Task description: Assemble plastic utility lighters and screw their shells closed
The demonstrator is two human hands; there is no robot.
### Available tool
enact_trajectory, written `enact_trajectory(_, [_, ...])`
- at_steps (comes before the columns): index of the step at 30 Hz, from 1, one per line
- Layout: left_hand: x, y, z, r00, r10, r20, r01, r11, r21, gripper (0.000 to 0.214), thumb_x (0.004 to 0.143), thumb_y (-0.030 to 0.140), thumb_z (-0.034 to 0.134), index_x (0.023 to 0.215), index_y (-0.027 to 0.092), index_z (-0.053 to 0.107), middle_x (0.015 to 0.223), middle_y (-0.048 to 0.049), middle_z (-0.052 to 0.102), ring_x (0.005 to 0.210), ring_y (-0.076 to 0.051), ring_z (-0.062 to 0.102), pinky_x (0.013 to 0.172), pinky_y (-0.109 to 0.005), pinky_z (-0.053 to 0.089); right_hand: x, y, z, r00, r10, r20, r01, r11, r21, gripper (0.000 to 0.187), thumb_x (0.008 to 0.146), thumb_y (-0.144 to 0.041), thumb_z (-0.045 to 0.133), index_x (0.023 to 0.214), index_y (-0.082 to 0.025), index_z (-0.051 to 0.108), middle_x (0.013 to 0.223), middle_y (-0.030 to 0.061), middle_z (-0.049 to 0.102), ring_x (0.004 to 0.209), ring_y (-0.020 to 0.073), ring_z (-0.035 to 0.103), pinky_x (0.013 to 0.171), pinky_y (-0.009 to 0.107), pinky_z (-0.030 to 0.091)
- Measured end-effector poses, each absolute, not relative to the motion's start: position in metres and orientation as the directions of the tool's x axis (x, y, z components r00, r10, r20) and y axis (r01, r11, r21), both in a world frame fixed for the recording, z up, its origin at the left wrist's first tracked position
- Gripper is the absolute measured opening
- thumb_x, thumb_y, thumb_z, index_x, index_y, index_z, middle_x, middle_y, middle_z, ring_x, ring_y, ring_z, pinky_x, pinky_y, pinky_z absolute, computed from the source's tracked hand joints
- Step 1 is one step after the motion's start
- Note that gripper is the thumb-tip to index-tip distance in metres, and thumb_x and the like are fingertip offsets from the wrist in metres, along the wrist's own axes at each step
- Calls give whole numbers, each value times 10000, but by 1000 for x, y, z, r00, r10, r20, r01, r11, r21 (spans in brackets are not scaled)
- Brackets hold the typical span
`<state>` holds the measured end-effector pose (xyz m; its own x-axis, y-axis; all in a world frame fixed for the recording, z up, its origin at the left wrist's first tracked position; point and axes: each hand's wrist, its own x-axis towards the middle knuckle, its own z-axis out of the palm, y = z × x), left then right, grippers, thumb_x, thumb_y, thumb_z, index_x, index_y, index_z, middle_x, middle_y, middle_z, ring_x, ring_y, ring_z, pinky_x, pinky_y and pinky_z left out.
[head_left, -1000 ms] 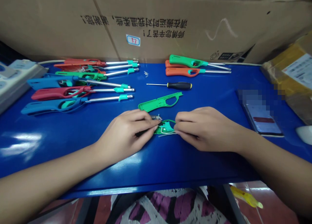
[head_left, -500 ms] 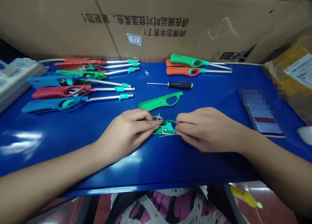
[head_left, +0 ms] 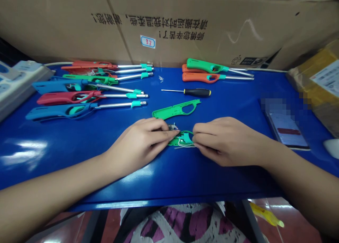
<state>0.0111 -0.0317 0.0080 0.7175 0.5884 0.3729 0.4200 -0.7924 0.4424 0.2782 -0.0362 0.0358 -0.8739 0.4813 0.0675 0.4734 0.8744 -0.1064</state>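
Both of my hands rest on a blue table [head_left: 79,144] and meet over a green lighter half-shell [head_left: 182,139] with a teal trigger and white wires. My left hand [head_left: 140,144] is closed, pinching the shell's left end by a small metal part [head_left: 172,126]. My right hand [head_left: 225,140] is closed on the shell's right end, fingertips at the teal trigger. Most of the shell is hidden under my fingers. Just behind lies the other green half-shell [head_left: 176,109], empty and apart from my hands.
Several long lighters [head_left: 87,91] in red, green and blue lie at the left; three more [head_left: 212,72] at the back right. A black-handled screwdriver [head_left: 189,92] lies behind the shell. A phone [head_left: 287,125] sits at the right, cardboard boxes [head_left: 185,24] behind, a white power strip [head_left: 18,82] at far left.
My hands and the shell stay almost where they were; my left fingertips have crept slightly right toward the metal part. The view shifted a little.
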Motion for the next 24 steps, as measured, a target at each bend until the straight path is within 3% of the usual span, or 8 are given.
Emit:
enact_trajectory(15, [11, -33, 6, 712, 601, 362, 429, -781, 454, 232, 999, 209, 598, 1182, 164, 733, 972, -57, 693, 865, -162, 658, 776, -287, 531, 278, -36, 35, -865, 500, 37, 486, 855, -181, 220, 1004, -201, 438, 837, -183, 580, 832, -5, 550, 634, 123, 429, 582, 306, 294])
enact_trajectory(24, [11, -32, 6, 707, 594, 385, 418, -789, 449, 198, 993, 204, 610, 1119, 153, 754, 942, -53, 696, 840, -154, 659, 762, -279, 535, 279, -36, 34, -879, 472, 72, 460, 878, -132, 242, 1015, -208, 437, 830, -182, 591, 820, -5, 545, 647, 129, 429, 583, 314, 298])
